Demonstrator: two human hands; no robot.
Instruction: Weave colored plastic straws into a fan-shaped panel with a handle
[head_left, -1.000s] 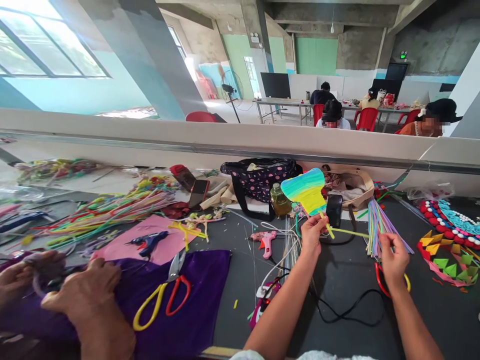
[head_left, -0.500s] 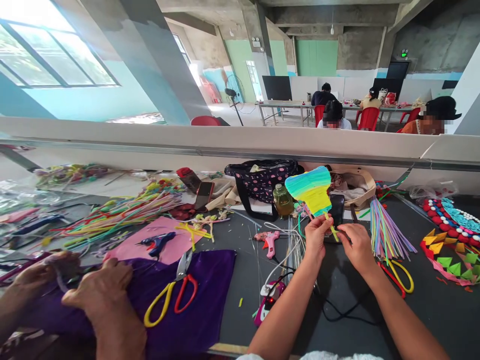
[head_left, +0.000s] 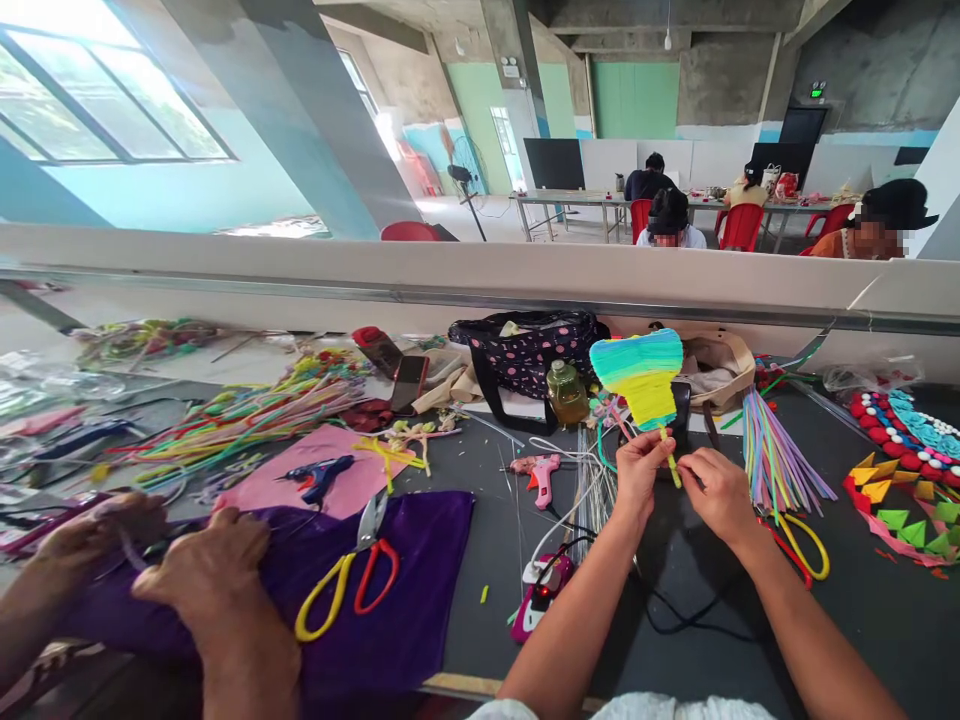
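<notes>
A blue and yellow fan-shaped piece [head_left: 641, 380] stands upright over the dark table, with a thin yellow-green stem [head_left: 670, 460] below it. My left hand [head_left: 642, 468] is closed round the top of the stem, just under the yellow part. Beside the stem's lower end is my right hand [head_left: 712, 490], its fingers pinched together; whether they grip anything is too small to tell. A bundle of pastel pipe cleaners [head_left: 780, 455] lies to the right of my right hand. Left of my forearm rests a pink glue gun [head_left: 541, 474].
At the left, another person's hands [head_left: 202, 560] work over purple cloth [head_left: 412, 590] holding scissors [head_left: 364, 560]. A blue glue gun [head_left: 319, 478], power strip [head_left: 541, 598], bottle [head_left: 567, 393] and bag [head_left: 525, 350] lie around. More scissors [head_left: 814, 550] and coloured crowns [head_left: 896, 520] are at right.
The fan-shaped piece has shifted slightly right in view and turned a little. My right hand's fingers have moved slightly away from the stem's lower end.
</notes>
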